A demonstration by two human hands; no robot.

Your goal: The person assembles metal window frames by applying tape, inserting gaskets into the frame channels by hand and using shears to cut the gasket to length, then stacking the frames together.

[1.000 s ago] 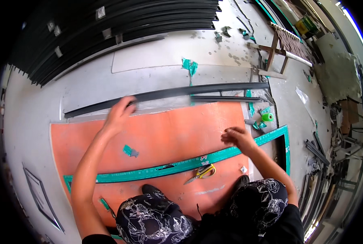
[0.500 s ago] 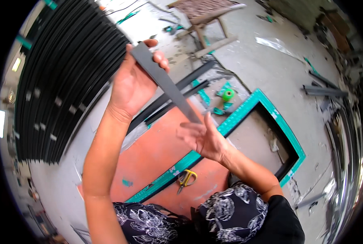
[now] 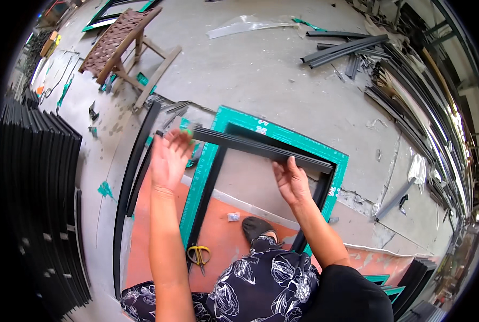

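A long dark grey profile strip (image 3: pixel 239 144) is held at a slant over the far part of a rectangular frame covered in green film (image 3: pixel 200 185). My right hand (image 3: pixel 293 182) grips the strip near its right end, the thumb on top. Beside the strip's left end my left hand (image 3: pixel 167 163) is open, palm up with fingers spread and slightly blurred, apart from the strip. The frame's inner sides are black. Whether the strip touches the frame I cannot tell. Yellow-handled scissors (image 3: pixel 199 256) lie by the frame's left side, near my left forearm.
Black profiles (image 3: pixel 41 204) are stacked at the left, with two long ones (image 3: pixel 124 214) beside my left arm. A woven-seat stool (image 3: pixel 118 45) stands at the far left. Loose profiles (image 3: pixel 346 48) and offcuts pile up along the right. My shoe (image 3: pixel 258 228) shows inside the frame.
The view has swung to the right. My left hand has let go of the strip, and my right hand, open before, now grips it. The strip has moved over the frame's far part.
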